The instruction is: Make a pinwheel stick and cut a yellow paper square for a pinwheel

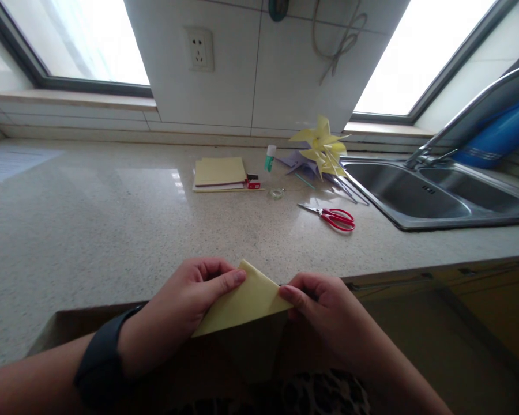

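Note:
A sheet of yellow paper (246, 302), folded into a triangle, is held in front of the counter's near edge. My left hand (199, 294) grips its left side, thumb lying on top near the upper corner. At the right corner my right hand (313, 297) pinches the paper between thumb and fingers. The fingers beneath the sheet are mostly hidden. Beyond my hands lie red-handled scissors (337, 219), their closed blades pointing left.
On the counter (112, 230) are a stack of yellow paper (220, 171), a small red box (253, 183), a glue stick (270, 157), a tape roll (277, 193) and yellow and purple paper pinwheels (322, 147). A steel sink (409, 225) with a faucet (424, 151) is at right.

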Demonstrator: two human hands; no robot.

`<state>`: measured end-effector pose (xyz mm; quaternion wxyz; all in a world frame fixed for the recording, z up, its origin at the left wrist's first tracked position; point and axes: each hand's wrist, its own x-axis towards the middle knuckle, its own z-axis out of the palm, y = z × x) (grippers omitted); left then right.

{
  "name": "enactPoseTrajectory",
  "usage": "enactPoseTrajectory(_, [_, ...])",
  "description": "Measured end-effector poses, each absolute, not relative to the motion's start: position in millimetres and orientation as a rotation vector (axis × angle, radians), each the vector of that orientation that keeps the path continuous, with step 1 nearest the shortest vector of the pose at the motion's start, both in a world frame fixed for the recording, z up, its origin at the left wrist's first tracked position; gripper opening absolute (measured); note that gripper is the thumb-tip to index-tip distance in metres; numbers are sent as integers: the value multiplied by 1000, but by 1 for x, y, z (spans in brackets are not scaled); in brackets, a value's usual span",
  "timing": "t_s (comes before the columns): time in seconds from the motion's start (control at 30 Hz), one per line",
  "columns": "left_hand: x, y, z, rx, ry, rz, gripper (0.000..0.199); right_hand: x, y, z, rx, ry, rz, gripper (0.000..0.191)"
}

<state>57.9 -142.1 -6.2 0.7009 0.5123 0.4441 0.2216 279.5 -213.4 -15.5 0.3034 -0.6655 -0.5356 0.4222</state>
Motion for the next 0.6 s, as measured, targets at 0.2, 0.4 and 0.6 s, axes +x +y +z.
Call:
enactPoseTrajectory(0.2, [57, -140, -7, 1150, 1005, 489, 39, 286, -214, -15, -1781, -1518, 982, 44])
enactPoseTrajectory(0.4, [57, -138, -7, 1148, 1038, 488, 40, 288, -212, -17, -1788, -1565, 957, 40])
enactPoseTrajectory(0.6, [58, -138, -5, 1140, 1004, 494, 38, 293, -214, -15, -1725, -1601, 895, 42])
